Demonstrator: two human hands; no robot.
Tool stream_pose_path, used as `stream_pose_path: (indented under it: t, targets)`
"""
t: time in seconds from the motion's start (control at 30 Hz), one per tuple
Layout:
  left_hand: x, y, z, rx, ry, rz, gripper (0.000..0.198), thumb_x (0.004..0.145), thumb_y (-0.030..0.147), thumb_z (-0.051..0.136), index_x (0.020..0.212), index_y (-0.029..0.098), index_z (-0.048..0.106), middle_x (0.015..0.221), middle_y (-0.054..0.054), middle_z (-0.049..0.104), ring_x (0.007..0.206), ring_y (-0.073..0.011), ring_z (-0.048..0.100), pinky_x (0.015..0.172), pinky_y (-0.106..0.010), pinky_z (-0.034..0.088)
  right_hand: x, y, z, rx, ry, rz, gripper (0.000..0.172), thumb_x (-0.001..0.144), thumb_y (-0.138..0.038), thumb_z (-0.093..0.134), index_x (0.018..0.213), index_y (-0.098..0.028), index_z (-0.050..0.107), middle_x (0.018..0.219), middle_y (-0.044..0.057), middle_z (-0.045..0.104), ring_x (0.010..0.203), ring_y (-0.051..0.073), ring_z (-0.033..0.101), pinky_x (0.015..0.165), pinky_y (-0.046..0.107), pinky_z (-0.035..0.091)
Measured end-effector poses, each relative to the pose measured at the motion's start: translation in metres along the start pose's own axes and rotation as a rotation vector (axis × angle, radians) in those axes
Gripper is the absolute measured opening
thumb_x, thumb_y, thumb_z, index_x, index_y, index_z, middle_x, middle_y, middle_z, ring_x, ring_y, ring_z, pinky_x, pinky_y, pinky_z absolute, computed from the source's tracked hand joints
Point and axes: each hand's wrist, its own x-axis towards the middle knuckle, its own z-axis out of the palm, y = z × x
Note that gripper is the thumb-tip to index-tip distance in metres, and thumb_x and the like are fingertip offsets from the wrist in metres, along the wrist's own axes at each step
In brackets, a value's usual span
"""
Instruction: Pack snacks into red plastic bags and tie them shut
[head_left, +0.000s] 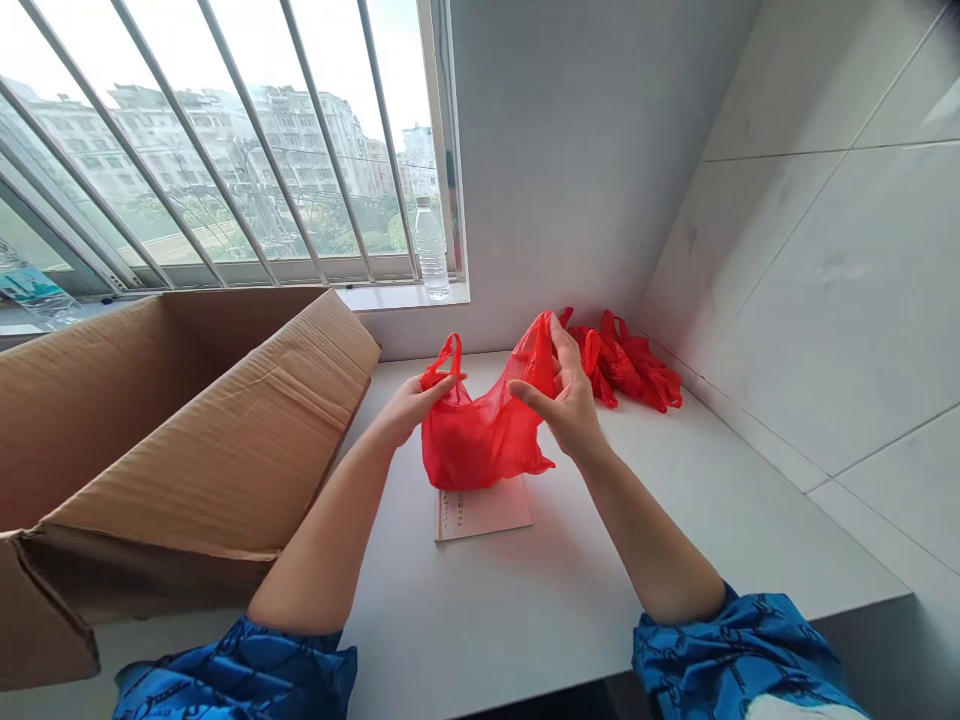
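Observation:
A thin red plastic bag (480, 440) is stretched between my two hands above a white counter. My left hand (420, 400) pinches the bag near its left handle loop, thumb and fingers closed on it. On the other side my right hand (566, 395) holds up the right part of the bag, its fingers against the raised plastic and its thumb apart toward the middle. The bag sags, and whether anything is inside I cannot tell. Partly covered by it, a pale booklet (491, 515) with printed characters lies on the counter (480, 620).
To the left stands a large open cardboard box (225, 420). Several crumpled red plastic bags (626, 365) lie by the tiled wall (825, 300). A clear water bottle (431, 250) stands on the windowsill, and another bottle (34, 290) leans at the far left.

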Motion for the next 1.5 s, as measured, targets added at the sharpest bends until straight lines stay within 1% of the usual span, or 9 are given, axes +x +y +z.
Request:
stream_pose_path:
  t: [0.17, 0.3, 0.47, 0.57, 0.73, 0.97, 1.17, 1.4, 1.5]
  targets:
    - [-0.022, -0.008, 0.025, -0.341, 0.041, 0.121, 0.043, 0.085, 0.059, 0.064, 0.102, 0.020, 0.071, 0.101, -0.009, 0.070, 0.092, -0.0223, 0.064, 0.079, -0.031, 0.051, -0.003, 0.015, 0.018, -0.077, 0.000, 0.032, 0.103, 0.078, -0.058, 0.075, 0.159, -0.035, 0.015, 0.163, 0.008, 0.018, 0.151, 0.031, 0.021, 0.122, 0.053, 0.027]
    - [-0.035, -0.011, 0.046, -0.322, -0.046, 0.196, 0.035, 0.093, 0.054, 0.054, 0.082, 0.022, 0.060, 0.070, -0.001, 0.061, 0.065, -0.0154, 0.057, 0.069, -0.029, 0.049, -0.008, 0.020, 0.028, 0.006, -0.133, 0.134, 0.106, 0.078, -0.058, 0.076, 0.159, -0.036, 0.011, 0.163, 0.010, 0.017, 0.143, 0.033, 0.038, 0.114, 0.050, 0.041]
    - [-0.046, -0.014, 0.057, 0.051, -0.051, 0.276, 0.018, 0.092, 0.042, 0.056, 0.092, 0.024, 0.055, 0.067, 0.004, 0.056, 0.058, -0.0127, 0.049, 0.057, -0.025, 0.039, -0.013, 0.022, 0.037, 0.059, -0.249, 0.129, 0.076, 0.082, -0.060, 0.071, 0.147, -0.028, 0.047, 0.155, 0.010, 0.040, 0.143, 0.028, 0.039, 0.118, 0.044, 0.036]
    - [-0.049, -0.012, 0.050, -0.065, -0.182, 0.174, 0.024, 0.089, 0.043, 0.063, 0.102, 0.024, 0.054, 0.081, 0.001, 0.062, 0.069, -0.0145, 0.057, 0.062, -0.025, 0.043, -0.014, 0.022, 0.041, 0.295, -0.257, 0.259, 0.051, 0.094, -0.061, 0.052, 0.129, -0.025, 0.065, 0.137, 0.009, 0.061, 0.127, 0.025, 0.057, 0.109, 0.042, 0.046]
    - [-0.045, -0.015, 0.023, -0.539, -0.451, -0.108, 0.039, 0.083, 0.036, 0.073, 0.113, 0.026, 0.051, 0.083, -0.001, 0.064, 0.075, -0.0158, 0.062, 0.072, -0.028, 0.049, -0.016, 0.020, 0.041, 0.598, -0.330, 0.518, 0.051, 0.094, -0.065, 0.048, 0.126, -0.028, 0.062, 0.112, 0.005, 0.072, 0.083, 0.021, 0.072, 0.074, 0.037, 0.060]
    - [-0.042, -0.020, 0.011, -0.292, -0.465, -0.026, 0.034, 0.082, 0.039, 0.075, 0.108, 0.022, 0.060, 0.098, -0.005, 0.068, 0.085, -0.0169, 0.064, 0.076, -0.028, 0.049, -0.012, 0.019, 0.030, 0.327, -0.547, 0.219, 0.032, 0.090, -0.045, 0.067, 0.115, -0.025, 0.062, 0.096, 0.002, 0.067, 0.088, 0.017, 0.067, 0.087, 0.037, 0.056]
    - [-0.043, -0.017, 0.015, 0.148, -0.219, 0.185, 0.026, 0.085, 0.045, 0.069, 0.094, 0.021, 0.066, 0.080, -0.001, 0.070, 0.073, -0.0179, 0.065, 0.064, -0.027, 0.047, -0.015, 0.015, 0.029, -0.022, -0.379, -0.017, 0.021, 0.087, -0.041, 0.070, 0.096, -0.024, 0.061, 0.104, 0.005, 0.061, 0.090, 0.018, 0.062, 0.077, 0.033, 0.055]
    - [-0.044, -0.003, 0.004, -0.245, -0.390, 0.033, 0.044, 0.085, 0.045, 0.070, 0.123, 0.023, 0.067, 0.114, -0.010, 0.072, 0.104, -0.0273, 0.068, 0.087, -0.036, 0.055, -0.017, 0.012, 0.024, -0.228, -0.369, -0.252, 0.011, 0.092, -0.039, 0.066, 0.090, -0.029, 0.068, 0.103, 0.003, 0.065, 0.093, 0.018, 0.064, 0.079, 0.034, 0.054]
    - [-0.040, -0.008, 0.002, -0.318, -0.206, -0.006, 0.042, 0.082, 0.047, 0.074, 0.114, 0.020, 0.074, 0.114, -0.013, 0.073, 0.104, -0.0272, 0.068, 0.086, -0.034, 0.055, -0.024, 0.011, 0.019, -0.297, -0.336, -0.294, 0.010, 0.090, -0.041, 0.069, 0.089, -0.031, 0.072, 0.108, 0.003, 0.069, 0.098, 0.022, 0.063, 0.085, 0.040, 0.054]
